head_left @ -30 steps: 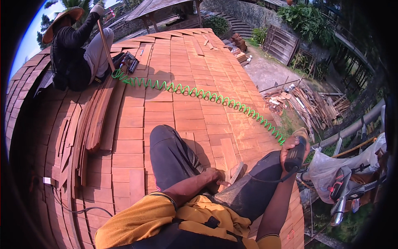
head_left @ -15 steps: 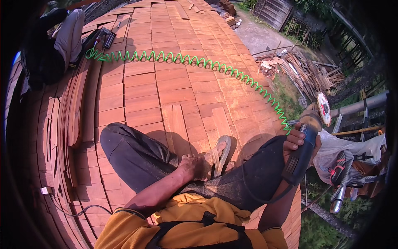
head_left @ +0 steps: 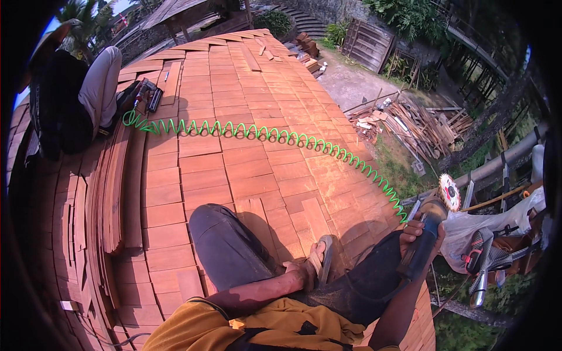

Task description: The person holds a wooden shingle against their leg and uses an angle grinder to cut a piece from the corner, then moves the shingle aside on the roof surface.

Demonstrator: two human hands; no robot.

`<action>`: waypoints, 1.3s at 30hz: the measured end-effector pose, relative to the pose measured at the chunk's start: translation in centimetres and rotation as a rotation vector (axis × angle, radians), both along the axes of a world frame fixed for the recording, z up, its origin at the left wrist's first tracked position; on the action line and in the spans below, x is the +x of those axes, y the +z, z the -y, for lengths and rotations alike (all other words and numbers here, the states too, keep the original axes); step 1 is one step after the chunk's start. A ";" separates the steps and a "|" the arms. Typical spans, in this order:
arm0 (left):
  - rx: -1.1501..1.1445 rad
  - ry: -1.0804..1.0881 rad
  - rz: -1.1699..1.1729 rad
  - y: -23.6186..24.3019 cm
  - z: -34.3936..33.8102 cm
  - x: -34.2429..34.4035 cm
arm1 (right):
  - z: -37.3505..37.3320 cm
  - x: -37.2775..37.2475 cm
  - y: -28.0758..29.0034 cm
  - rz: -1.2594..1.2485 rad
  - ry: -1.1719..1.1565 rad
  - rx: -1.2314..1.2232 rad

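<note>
My right hand (head_left: 412, 231) is closed around the dark body of an angle grinder (head_left: 420, 248), held up above my right knee. At the grinder's upper end is a round toothed blade (head_left: 450, 192) with a red and white face. My left hand (head_left: 297, 272) lies against my sandalled foot (head_left: 319, 255) between my bent legs; its fingers merge with the foot, so their grip is unclear. Beyond the grinder, a green coiled air hose (head_left: 281, 136) runs across the wooden shingles (head_left: 246, 161) to a nail gun (head_left: 153, 96) at the far left.
Another person (head_left: 99, 88) sits at the far left. Long stacked boards (head_left: 111, 193) run down the left side. Past the roof's right edge are a scrap wood pile (head_left: 410, 126), a pipe (head_left: 503, 161), plastic sheeting (head_left: 480, 231) and a power tool (head_left: 479, 257). Loose shingles (head_left: 316, 216) lie ahead.
The view has tilted upward, showing more beyond the roof. My left leg has swung inward, toward the right. My left hand stays by the foot; the grinder remains in my right hand.
</note>
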State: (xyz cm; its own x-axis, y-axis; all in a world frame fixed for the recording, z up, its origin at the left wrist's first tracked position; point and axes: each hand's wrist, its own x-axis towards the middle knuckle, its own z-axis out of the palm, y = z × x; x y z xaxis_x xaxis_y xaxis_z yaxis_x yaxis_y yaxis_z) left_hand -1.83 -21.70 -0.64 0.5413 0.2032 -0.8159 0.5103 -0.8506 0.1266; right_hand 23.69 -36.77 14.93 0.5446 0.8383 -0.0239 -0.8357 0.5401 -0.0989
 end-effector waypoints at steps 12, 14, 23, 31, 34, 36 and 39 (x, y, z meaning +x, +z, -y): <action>-0.624 -0.314 0.416 -1.0 0.0 0.5 | -4.1 -3.2 1.1 0.124 0.024 -0.086; -0.727 -0.336 0.419 2.6 -1.3 0.6 | -4.6 -4.0 2.0 0.134 0.006 -0.106; -1.503 0.017 0.083 3.8 -3.7 1.1 | -4.7 -7.1 6.5 0.174 -0.082 -0.163; -1.718 0.157 0.211 4.1 -4.6 3.4 | -2.1 -5.1 3.9 0.226 -0.051 -0.146; -1.633 0.195 0.277 4.1 -4.9 4.4 | -2.2 -3.5 2.1 0.163 -0.031 -0.080; -1.598 0.238 0.308 3.4 -4.7 4.3 | -2.2 -2.4 0.5 0.160 -0.017 -0.128; -1.588 0.264 0.445 3.0 -4.1 4.5 | -1.9 -0.6 -1.9 0.154 -0.045 -0.257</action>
State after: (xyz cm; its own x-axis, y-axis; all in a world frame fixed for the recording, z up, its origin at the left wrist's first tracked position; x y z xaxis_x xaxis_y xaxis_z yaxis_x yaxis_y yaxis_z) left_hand 2.67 -17.60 2.36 0.8597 -0.5029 -0.0894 0.2992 0.3540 0.8861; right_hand 23.04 -34.85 13.06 0.5946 0.7905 -0.1469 -0.7763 0.5169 -0.3608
